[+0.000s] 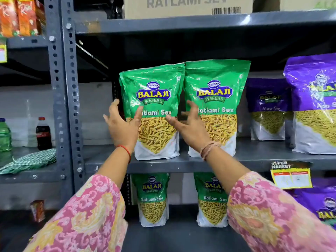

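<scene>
Two green Ratlami Sev pouches stand upright side by side on the grey middle shelf (254,157): the left pouch (154,99) and the right pouch (216,91). My left hand (121,126) is at the left pouch's left edge, fingers spread, thumb across its front. My right hand (190,124) hovers in front of the gap between the two pouches, fingers loosely curled and holding nothing. Whether either hand touches a pouch is unclear.
Purple Aloo Sev pouches (312,102) stand to the right. Two more green pouches (154,199) sit on the shelf below. A cardboard Ratlami Sev box (187,6) is on the top shelf. A slotted steel upright (67,106) stands left, with a cola bottle (43,133) beyond it.
</scene>
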{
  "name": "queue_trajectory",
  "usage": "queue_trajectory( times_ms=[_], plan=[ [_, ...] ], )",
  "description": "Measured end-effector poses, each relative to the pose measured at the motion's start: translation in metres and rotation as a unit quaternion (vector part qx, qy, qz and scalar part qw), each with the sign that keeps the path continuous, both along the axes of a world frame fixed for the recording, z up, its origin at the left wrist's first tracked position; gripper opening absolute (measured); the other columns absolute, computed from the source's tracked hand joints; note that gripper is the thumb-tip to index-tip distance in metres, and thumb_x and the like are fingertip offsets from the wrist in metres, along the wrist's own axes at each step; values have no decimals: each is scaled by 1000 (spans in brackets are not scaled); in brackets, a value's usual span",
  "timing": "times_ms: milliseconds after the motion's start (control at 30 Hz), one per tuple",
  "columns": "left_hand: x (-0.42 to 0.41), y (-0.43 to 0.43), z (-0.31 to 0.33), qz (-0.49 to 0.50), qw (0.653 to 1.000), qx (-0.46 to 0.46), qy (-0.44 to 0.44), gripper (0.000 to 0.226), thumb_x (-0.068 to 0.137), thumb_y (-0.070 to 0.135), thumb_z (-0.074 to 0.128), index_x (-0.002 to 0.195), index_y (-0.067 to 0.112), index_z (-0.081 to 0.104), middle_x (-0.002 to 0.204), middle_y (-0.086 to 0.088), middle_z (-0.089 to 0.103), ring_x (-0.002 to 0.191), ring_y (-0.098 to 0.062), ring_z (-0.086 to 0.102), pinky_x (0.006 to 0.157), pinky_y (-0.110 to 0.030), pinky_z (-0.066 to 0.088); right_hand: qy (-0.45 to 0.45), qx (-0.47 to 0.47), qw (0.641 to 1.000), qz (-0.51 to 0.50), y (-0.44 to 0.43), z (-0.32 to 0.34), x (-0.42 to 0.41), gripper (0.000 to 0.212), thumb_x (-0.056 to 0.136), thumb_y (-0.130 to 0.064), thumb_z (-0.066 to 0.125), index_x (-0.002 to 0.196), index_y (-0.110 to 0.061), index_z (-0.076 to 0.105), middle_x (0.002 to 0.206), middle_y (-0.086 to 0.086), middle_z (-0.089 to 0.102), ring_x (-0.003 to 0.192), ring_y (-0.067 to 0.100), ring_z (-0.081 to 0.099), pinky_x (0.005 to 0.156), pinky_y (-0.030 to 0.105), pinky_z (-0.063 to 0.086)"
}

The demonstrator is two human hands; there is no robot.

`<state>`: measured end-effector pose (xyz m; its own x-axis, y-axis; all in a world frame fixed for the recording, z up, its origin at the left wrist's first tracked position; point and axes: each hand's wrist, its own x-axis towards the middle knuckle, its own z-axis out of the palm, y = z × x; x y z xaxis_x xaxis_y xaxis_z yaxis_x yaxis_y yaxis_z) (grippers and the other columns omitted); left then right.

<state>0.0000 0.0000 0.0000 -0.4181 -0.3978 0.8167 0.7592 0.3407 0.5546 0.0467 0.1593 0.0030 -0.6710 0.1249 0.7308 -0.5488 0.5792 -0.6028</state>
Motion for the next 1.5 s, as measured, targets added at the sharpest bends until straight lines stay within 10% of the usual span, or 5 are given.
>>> queue_trajectory(
  times_ms=[133, 500, 967, 1000, 1500],
  plan=[
    [-5, -5, -13, -40, 993, 10, -113, 60, 63, 42, 74, 109, 8, 55, 102, -4, 62, 93, -13, 54, 77, -15, 38, -142, -88, 984, 64, -10, -9, -21, 95, 74, -40, 69, 140, -10, 7, 147, 16, 31, 132, 29, 35, 106, 33, 30],
    [-26, -31, -20, -348, 899, -114, -240, 54, 68, -3, 67, 114, 13, 45, 99, 5, 61, 94, -12, 58, 90, -29, 48, -118, -198, 945, 232, -15, -29, -50, 45, 61, 10, 74, 89, -16, 52, 114, 16, 62, 99, 25, 61, 83, 33, 56],
    [127, -64, -135, -234, 932, -107, -256, 70, 11, 54, 78, 62, 13, 56, 44, 25, 64, 49, 13, 59, 77, -20, 34, -42, -38, 980, 193, -18, -147, 69, 92, 31, -29, 90, 112, -35, 46, 106, -28, 64, 105, -4, 58, 92, 21, 49],
    [124, -62, -158, -237, 923, -118, -280, 68, 11, 56, 78, 60, 14, 57, 44, 29, 62, 49, 15, 58, 40, -10, 43, -65, -40, 978, 195, -15, -167, 71, 92, 30, -34, 89, 110, -39, 45, 104, -35, 62, 105, -7, 57, 90, 16, 47],
    [-48, -14, -322, -339, 766, -189, -511, 53, 25, 21, 84, 76, 21, 69, 65, 24, 72, 80, -10, 66, 78, -18, 53, -314, -105, 942, 62, 22, -335, -36, 86, 47, -12, 88, 120, -12, 43, 101, -2, 61, 94, 14, 58, 74, 10, 47]
  ],
)
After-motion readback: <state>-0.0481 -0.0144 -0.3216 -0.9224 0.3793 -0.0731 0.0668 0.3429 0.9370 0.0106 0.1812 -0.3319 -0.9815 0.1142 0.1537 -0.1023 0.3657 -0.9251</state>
